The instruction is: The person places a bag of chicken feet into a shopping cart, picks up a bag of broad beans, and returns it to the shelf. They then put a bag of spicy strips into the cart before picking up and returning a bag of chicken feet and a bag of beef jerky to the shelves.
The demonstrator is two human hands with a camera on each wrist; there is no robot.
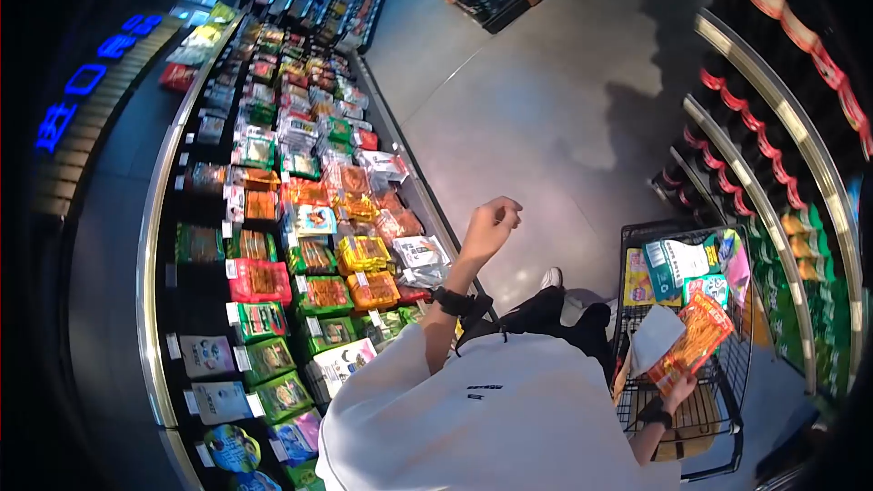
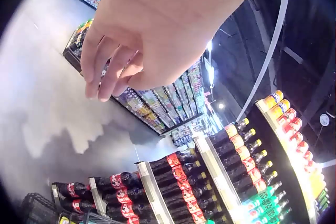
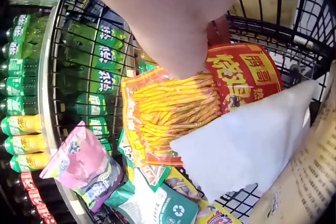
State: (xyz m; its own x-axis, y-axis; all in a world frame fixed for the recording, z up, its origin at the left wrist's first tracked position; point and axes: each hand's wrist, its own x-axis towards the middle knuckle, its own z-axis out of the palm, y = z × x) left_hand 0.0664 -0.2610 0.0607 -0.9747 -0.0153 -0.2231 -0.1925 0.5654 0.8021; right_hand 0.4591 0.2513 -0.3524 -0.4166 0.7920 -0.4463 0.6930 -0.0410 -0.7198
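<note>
My right hand point(image 1: 677, 391) grips the lower edge of a red snack pack point(image 1: 696, 336) over the shopping cart point(image 1: 738, 382). Long yellow-orange strips show through the clear window of this snack pack point(image 3: 176, 111) in the right wrist view. Beside it lies a blank white packet point(image 3: 247, 134), overlapping part of the red pack. Loosely curled and holding nothing, my left hand point(image 1: 491, 227) is raised over the aisle, near the edge of the snack display point(image 1: 427, 200). The left wrist view shows the same hand point(image 2: 142, 40) with bent fingers against the floor and shelves behind.
Inside the cart are a teal-and-white bag point(image 1: 677, 264), a pink-purple pouch point(image 3: 86, 166) and a brown paper item point(image 3: 296, 187). Shelves of dark bottles point(image 2: 184, 184) and green bottles point(image 3: 105, 56) stand right of the cart. Packaged snacks point(image 1: 259, 280) fill the display at left.
</note>
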